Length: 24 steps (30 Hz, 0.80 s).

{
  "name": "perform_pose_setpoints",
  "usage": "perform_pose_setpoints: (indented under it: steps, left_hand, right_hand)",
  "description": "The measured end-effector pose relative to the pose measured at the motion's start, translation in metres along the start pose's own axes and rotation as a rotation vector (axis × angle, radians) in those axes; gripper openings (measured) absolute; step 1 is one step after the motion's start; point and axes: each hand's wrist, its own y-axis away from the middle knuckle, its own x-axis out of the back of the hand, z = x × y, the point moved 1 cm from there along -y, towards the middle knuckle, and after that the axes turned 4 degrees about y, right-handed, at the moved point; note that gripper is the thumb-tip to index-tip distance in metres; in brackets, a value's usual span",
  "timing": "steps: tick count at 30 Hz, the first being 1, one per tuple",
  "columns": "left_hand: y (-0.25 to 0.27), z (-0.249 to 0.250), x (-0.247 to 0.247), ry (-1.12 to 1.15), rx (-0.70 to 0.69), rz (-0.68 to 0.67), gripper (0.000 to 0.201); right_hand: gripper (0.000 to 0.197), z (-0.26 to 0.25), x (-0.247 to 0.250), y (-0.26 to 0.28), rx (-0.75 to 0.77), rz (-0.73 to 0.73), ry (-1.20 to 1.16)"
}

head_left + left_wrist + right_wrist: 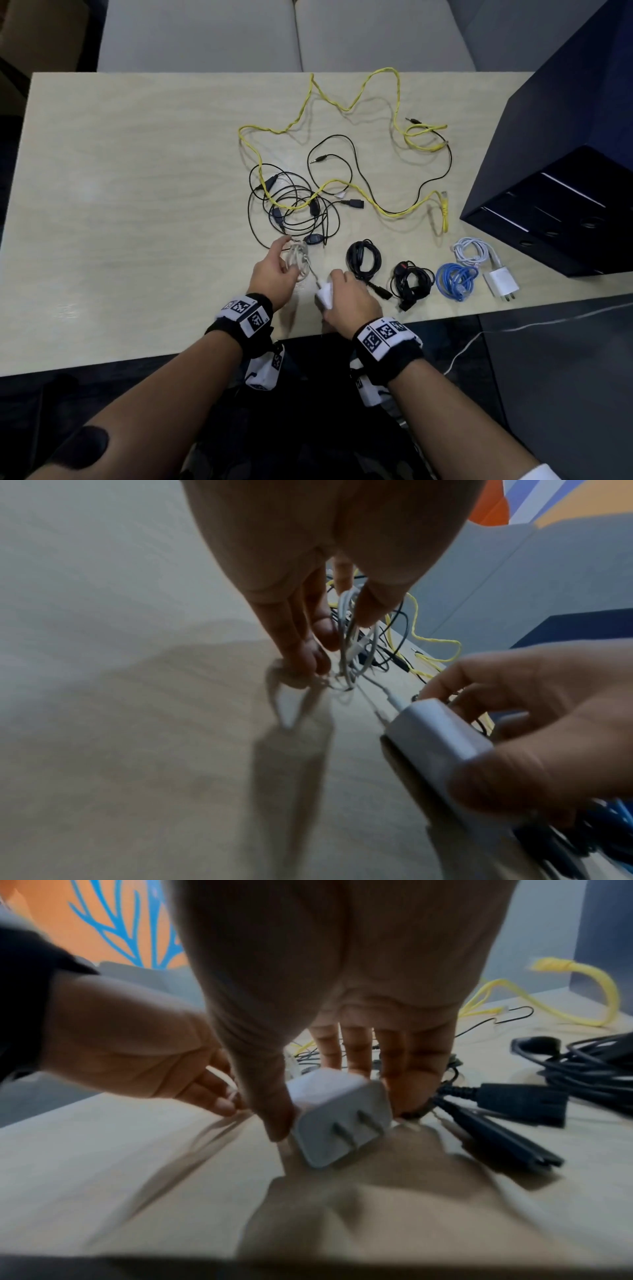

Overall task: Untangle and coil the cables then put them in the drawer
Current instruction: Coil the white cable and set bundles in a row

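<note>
Fingers of the left hand [274, 270] are curled round a small coil of white cable [298, 262], pinched so that its loops cannot spring apart; it is held just above the table [137, 205], left of the white charger plug. That white charger plug [337, 1115] is gripped between thumb and fingers of the right hand [349, 291], its prongs turned toward the person, apparently so that the short free length of cable between the hands can be kept straight while the last turns are wound. Behind the plug, farther from the person, a tangle of black cables [294, 205] is still crossed by a long yellow cable [342, 102], none of it sorted yet. To the right of the plug, a row of finished bundles has been laid out: two black coils [363, 257], a blue coil [455, 278] and a white charger with its cord [479, 260], seemingly staged toward the dark drawer cabinet [555, 205] at the far right. Whether a drawer stands open cannot be told.
</note>
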Motion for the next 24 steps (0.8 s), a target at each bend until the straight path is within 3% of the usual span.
perform_pose_setpoints:
  steps: [3, 8, 13, 16, 21, 24]
  left_hand:
    - [-0.001, -0.002, 0.008, -0.048, -0.006, 0.022, 0.047]
    - [0.002, -0.007, 0.021, 0.0, -0.002, 0.103, 0.02]
    - [-0.01, -0.013, 0.029, -0.056, 0.075, 0.156, 0.03]
    - [-0.01, -0.019, 0.031, -0.026, 0.171, 0.131, 0.007]
    - [-0.001, -0.022, 0.032, -0.052, 0.138, -0.025, 0.02]
    - [0.0, -0.02, 0.036, -0.088, 0.097, -0.01, 0.017]
  right_hand:
    - [0.05, 0.001, 0.005, -0.009, 0.011, 0.054, 0.008]
    - [0.041, 0.001, 0.007, -0.018, 0.049, 0.17, 0.059]
    - [0.048, 0.003, 0.01, -0.023, 0.076, 0.184, 0.085]
    - [0.055, 0.001, 0.008, -0.025, 0.121, 0.167, 0.071]
    - [0.058, -0.002, 0.011, -0.026, 0.148, 0.159, 0.042]
    - [0.05, -0.002, 0.015, -0.023, 0.146, 0.172, 0.064]
